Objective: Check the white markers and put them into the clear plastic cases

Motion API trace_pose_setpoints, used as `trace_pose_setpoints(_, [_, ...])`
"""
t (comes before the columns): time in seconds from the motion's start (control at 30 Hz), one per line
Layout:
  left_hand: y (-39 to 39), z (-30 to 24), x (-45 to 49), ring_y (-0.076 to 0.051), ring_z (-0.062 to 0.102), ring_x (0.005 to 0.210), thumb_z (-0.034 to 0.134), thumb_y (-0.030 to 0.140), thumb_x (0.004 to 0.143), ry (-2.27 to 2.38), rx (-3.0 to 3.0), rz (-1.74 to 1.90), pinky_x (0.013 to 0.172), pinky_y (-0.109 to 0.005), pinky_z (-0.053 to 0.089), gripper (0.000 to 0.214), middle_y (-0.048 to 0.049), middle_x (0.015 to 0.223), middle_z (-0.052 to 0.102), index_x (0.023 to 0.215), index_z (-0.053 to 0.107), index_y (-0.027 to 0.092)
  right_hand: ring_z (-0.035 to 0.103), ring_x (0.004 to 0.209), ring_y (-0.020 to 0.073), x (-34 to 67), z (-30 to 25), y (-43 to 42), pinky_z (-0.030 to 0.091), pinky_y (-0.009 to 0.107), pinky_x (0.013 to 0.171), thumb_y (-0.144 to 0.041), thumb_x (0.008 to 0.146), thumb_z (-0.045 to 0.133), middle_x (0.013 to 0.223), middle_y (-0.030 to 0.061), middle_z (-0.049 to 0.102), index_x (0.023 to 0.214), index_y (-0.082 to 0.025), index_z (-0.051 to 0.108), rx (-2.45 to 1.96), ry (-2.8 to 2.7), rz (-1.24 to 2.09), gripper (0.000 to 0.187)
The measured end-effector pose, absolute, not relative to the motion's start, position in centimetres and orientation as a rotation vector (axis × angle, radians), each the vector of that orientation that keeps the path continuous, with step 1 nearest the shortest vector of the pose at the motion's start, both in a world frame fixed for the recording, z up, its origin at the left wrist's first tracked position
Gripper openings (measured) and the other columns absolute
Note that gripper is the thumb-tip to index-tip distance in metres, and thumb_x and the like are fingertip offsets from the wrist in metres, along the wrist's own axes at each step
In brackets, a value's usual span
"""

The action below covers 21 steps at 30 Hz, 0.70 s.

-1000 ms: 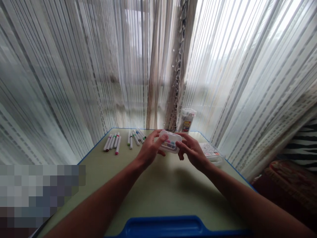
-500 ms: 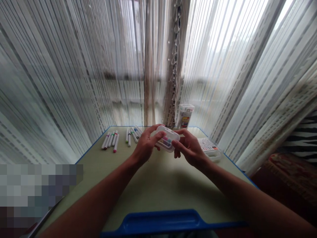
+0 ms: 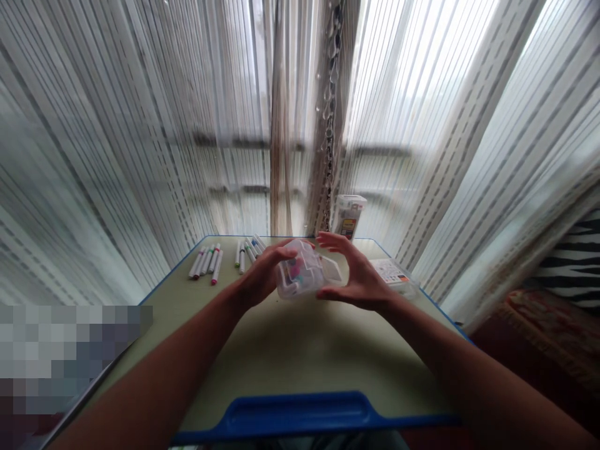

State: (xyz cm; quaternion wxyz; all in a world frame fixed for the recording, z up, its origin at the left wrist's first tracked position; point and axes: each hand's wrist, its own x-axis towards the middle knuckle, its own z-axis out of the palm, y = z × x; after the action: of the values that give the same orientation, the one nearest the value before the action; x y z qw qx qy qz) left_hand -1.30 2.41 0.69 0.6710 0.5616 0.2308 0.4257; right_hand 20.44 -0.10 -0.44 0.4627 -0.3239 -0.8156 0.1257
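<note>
I hold a small clear plastic box (image 3: 304, 279) with coloured bits inside, lifted a little above the green table (image 3: 300, 356). My left hand (image 3: 262, 273) grips its left end with curled fingers. My right hand (image 3: 354, 275) cups its right side, thumb and fingers arched around it. The box is tilted, and its lid looks partly raised.
Several marker pens (image 3: 206, 262) lie in a row at the far left, and more marker pens (image 3: 246, 251) lie beside them. A clear tub with a label (image 3: 347, 216) stands at the far edge. A flat clear case (image 3: 394, 275) lies at the right. Striped curtains surround the table; a blue handle (image 3: 304, 415) is at the near edge.
The box has been turned and tilted between my hands. My right hand has opened from pinching it to cupping its side. The camera has tipped slightly upward.
</note>
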Motion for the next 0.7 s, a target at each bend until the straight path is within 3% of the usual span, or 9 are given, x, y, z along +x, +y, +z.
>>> trace_pose_setpoints(0.07, [2.2, 0.7, -1.5, -0.021, 0.063, 0.071, 0.069, 0.037, 0.069, 0.473, 1.286, 0.906, 0.061, -0.028, 0.049, 0.041, -0.0074, 0.078, 0.068, 0.104, 0.074, 0.017, 0.058, 0.121, 0.0335, 20.3, -0.5, -0.2, 0.047, 0.048, 0.101, -0.052, 0.062, 0.089, 0.137, 0.016, 0.058, 0.146, -0.022, 0.041, -0.765, -2.135, 0.375, 0.102])
trace_pose_setpoints(0.13, [2.1, 0.7, -1.5, -0.02, 0.063, 0.07, 0.072, 0.036, 0.068, 0.433, 1.305, 0.864, 0.061, -0.028, 0.049, 0.039, -0.0086, 0.081, 0.069, 0.101, 0.075, 0.016, 0.064, 0.11, 0.031, 20.0, -0.4, -0.4, 0.051, 0.043, 0.092, -0.049, 0.062, 0.089, 0.129, 0.0144, 0.063, 0.147, -0.02, 0.04, -0.754, -2.229, 0.402, 0.101])
trace_pose_setpoints(0.3, [2.0, 1.0, -0.7, -0.018, 0.064, 0.075, 0.077, 0.041, 0.074, 0.503, 1.289, 1.008, 0.065, -0.027, 0.05, 0.05, -0.0093, 0.098, 0.07, 0.116, 0.067, 0.017, 0.068, 0.084, 0.0267, 19.6, -0.4, -0.9, 0.053, 0.038, 0.074, -0.048, 0.065, 0.085, 0.105, 0.0118, 0.07, 0.132, -0.017, 0.049, -0.981, -2.132, 0.23, 0.083])
trace_pose_setpoints(0.47, [1.8, 0.8, -0.1, -0.022, 0.067, 0.098, 0.08, 0.041, 0.077, 0.581, 1.411, 1.287, 0.08, -0.031, 0.055, 0.065, -0.0137, 0.13, 0.059, 0.133, 0.052, 0.021, 0.065, 0.074, 0.0251, 19.2, -0.8, -0.9, 0.05, 0.035, 0.065, -0.057, 0.071, 0.078, 0.094, 0.0097, 0.069, 0.118, -0.019, 0.052, -1.254, -1.918, 0.14, 0.066])
trace_pose_setpoints(0.7, [0.7, -0.8, 1.0, -0.031, 0.061, 0.12, 0.084, 0.041, 0.073, 0.57, 1.768, 1.392, 0.091, -0.04, 0.059, 0.065, -0.0146, 0.143, 0.05, 0.13, 0.056, 0.024, 0.068, 0.078, 0.0305, 19.0, -1.4, -0.6, 0.049, 0.034, 0.061, -0.062, 0.071, 0.072, 0.092, 0.0101, 0.072, 0.111, -0.02, 0.055, -1.411, -1.721, 0.209, 0.06])
